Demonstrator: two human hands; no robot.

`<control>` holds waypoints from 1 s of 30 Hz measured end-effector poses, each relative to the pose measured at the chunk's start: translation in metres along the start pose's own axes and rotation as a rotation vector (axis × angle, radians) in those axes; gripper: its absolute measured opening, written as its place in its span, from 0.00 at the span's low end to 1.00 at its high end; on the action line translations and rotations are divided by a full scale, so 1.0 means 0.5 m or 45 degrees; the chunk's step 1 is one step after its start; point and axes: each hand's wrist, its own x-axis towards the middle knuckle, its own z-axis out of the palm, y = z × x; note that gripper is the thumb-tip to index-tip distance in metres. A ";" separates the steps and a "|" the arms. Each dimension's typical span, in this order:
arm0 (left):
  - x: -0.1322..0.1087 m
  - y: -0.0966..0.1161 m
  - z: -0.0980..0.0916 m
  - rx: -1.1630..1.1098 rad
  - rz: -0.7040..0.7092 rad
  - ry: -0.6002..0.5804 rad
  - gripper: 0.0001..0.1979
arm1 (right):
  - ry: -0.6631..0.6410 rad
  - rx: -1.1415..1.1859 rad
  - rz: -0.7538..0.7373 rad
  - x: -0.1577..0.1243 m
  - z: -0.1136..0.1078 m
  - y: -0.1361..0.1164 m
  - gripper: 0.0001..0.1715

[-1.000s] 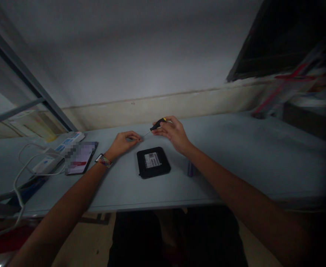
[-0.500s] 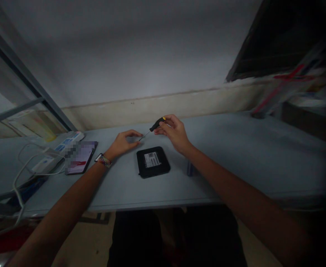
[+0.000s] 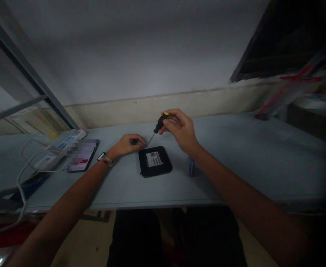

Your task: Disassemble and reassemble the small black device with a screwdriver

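My right hand [image 3: 181, 129] is closed round the black-and-yellow handle of a screwdriver [image 3: 161, 123]. The shaft slants down and left, its tip close to the far left corner of a flat black box [image 3: 155, 170] with a white label on top. Beside that corner, my left hand [image 3: 126, 144] is curled with its fingertips at the screwdriver's tip. A small dark patch shows between its thumb and fingers; what it is, I cannot make out. Right of the box, partly behind my right forearm, stands a small bluish-purple cylinder [image 3: 191, 168].
On the left lie a phone [image 3: 85, 155] with a lit screen and a white power strip [image 3: 51, 157] with white cables [image 3: 20, 189]. A metal frame [image 3: 46, 97] rises at the left. The table's [image 3: 163, 198] front edge runs before my lap.
The screwdriver has tilted steeper, and its tip has come down toward the box's far left corner. My left fingers have curled in more, and a dark patch now shows between them.
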 end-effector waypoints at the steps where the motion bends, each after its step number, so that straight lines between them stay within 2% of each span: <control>1: 0.000 0.004 0.001 0.009 -0.004 -0.013 0.10 | -0.012 -0.006 0.002 -0.001 0.001 -0.001 0.23; 11: 0.003 0.011 0.000 0.002 0.017 -0.100 0.15 | -0.104 -0.014 0.000 -0.010 0.010 0.011 0.19; 17: 0.003 0.010 0.001 0.004 0.039 -0.117 0.13 | -0.140 -0.042 0.028 -0.017 0.013 0.013 0.17; 30: 0.002 0.025 -0.001 -0.101 0.034 -0.162 0.13 | -0.088 -0.037 0.009 -0.011 0.014 0.003 0.20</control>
